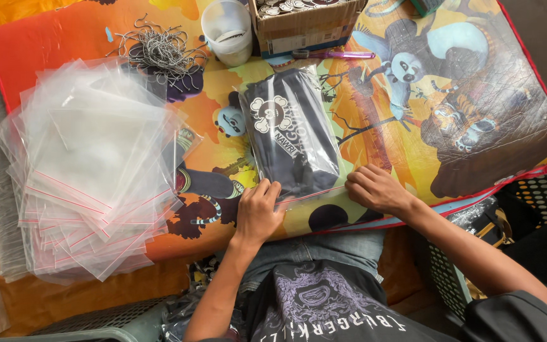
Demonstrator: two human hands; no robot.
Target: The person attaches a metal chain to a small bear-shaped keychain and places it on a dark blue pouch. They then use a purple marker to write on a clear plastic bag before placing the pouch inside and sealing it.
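While both hands, left (257, 212) and right (375, 189), press flat and apart on its red-striped seal, apparently closing it, the clear plastic bag holding a folded black printed garment (292, 130) lies near the worktop's (489, 145) front edge; stacked empty bags (90, 164) lie at the left edge.

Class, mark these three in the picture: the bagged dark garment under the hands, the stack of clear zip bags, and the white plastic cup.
bagged dark garment (289, 130): head view, on the white printed design on its front.
stack of clear zip bags (90, 164): head view, middle of the top bag.
white plastic cup (227, 31): head view, on its side wall.
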